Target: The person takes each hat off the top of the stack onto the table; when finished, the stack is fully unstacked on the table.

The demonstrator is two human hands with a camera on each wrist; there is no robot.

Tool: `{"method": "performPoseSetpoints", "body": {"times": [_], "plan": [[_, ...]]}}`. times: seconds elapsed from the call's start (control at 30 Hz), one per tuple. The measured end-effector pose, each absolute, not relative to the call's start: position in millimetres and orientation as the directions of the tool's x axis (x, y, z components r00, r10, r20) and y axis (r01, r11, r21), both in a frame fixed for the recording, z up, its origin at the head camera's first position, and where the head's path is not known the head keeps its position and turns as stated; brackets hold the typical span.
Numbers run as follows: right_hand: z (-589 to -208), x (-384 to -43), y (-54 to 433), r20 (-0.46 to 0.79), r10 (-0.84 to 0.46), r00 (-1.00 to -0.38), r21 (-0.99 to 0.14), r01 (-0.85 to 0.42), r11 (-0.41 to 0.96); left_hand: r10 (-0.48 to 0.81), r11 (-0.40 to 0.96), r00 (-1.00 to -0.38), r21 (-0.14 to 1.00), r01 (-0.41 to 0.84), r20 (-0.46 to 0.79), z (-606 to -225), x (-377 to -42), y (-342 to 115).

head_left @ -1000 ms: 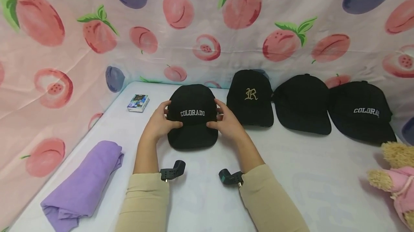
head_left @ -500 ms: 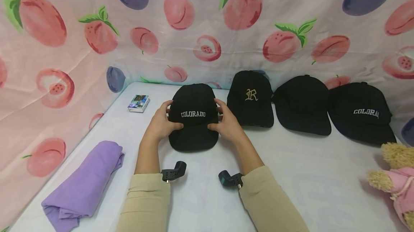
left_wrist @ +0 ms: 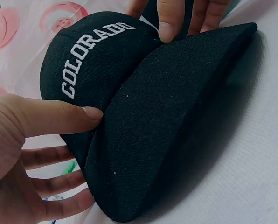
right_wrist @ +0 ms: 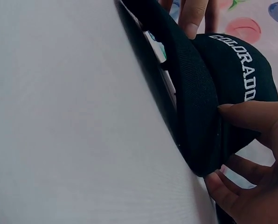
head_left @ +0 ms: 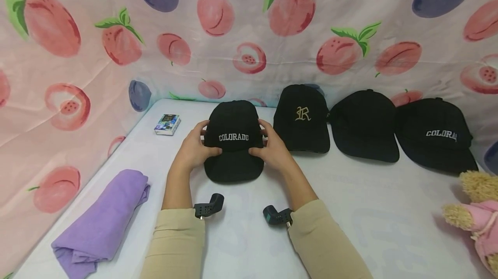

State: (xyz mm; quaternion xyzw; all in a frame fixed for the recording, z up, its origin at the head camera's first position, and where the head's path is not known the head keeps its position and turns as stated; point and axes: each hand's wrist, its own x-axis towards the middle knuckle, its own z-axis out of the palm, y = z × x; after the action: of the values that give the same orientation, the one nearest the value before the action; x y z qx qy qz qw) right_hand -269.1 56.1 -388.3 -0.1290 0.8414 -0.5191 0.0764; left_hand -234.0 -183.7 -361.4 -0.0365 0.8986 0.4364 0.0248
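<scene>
A black cap (head_left: 233, 164) with white COLORADO lettering stands on the white-covered surface, its brim toward me. My left hand (head_left: 194, 149) holds its left side, the thumb on the seam between crown and brim and the fingers along the side. On the opposite side my right hand (head_left: 272, 147) grips it in the same way. The left wrist view shows the cap (left_wrist: 143, 102) with the left thumb pressed at the brim's edge. From the right wrist view, the brim of the cap (right_wrist: 195, 88) is seen edge-on, with part of its underside and a gap above the surface.
To the right stand a black cap (head_left: 301, 129) with a gold R, a plain black cap (head_left: 365, 127) and another COLORADO cap (head_left: 433, 140). A small patterned box (head_left: 167, 124) lies back left, a folded purple cloth (head_left: 103, 222) front left. A plush toy (head_left: 482, 222) sits at the right edge.
</scene>
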Motion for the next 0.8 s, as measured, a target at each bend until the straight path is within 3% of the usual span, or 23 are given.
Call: {"method": "performPoseSetpoints", "body": {"times": [0.8], "plan": [[-388.7, -265.9, 50.9, 0.006, -0.246, -0.969, -0.901, -0.112, 0.419, -0.012, 0.623, -0.998, 0.780, -0.057, -0.064, -363.7, -236.3, -185.7]]}}
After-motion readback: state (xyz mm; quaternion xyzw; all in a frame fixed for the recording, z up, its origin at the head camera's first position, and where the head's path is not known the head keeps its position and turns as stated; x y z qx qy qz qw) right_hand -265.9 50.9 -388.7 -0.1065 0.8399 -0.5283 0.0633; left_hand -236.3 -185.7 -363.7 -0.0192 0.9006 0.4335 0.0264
